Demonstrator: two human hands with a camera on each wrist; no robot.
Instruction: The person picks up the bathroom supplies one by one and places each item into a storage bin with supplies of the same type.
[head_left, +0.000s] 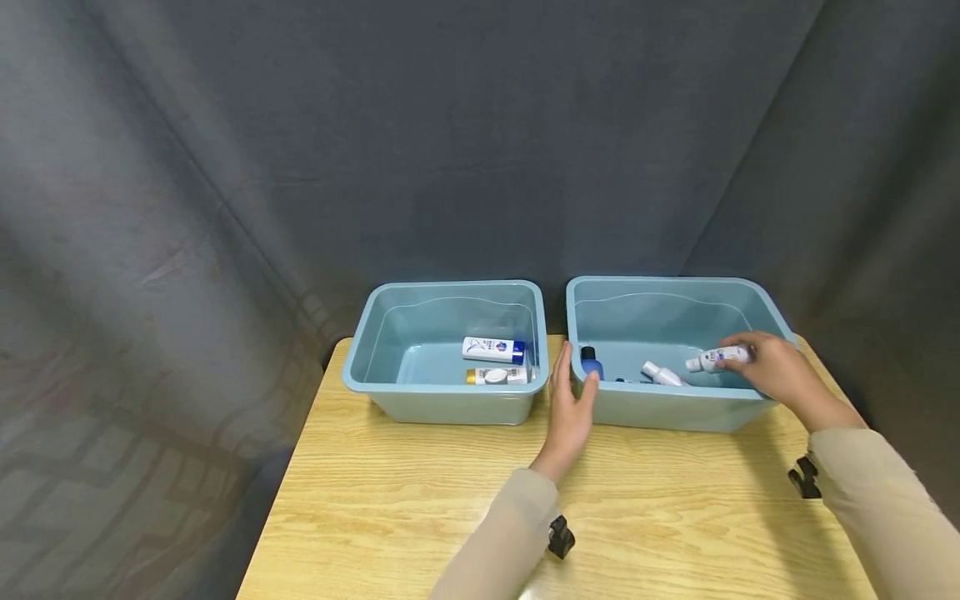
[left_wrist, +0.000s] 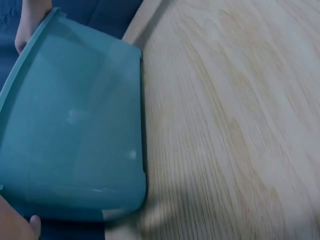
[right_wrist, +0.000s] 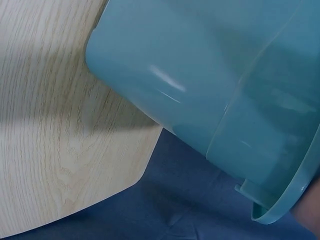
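In the head view my right hand [head_left: 776, 369] reaches over the front right rim of the right blue bin [head_left: 660, 408] and pinches a small white bottle [head_left: 716, 359] between thumb and fingers. Its white cap points left. My left hand [head_left: 572, 417] is at that bin's front left corner, fingers extended along the side and thumb at the front rim. Inside the same bin lie another white bottle [head_left: 663, 374] and a blue bottle with a black cap [head_left: 592, 363]. Both wrist views mostly show the bin's outer wall [left_wrist: 75, 120], which hides the bottles.
A second blue bin [head_left: 450, 407] stands to the left, holding a white bottle with a blue cap [head_left: 492, 350] and a white tube with a yellow cap [head_left: 497, 377]. Both bins stand at the back of a wooden table [head_left: 420, 492], before a dark grey curtain [head_left: 465, 142].
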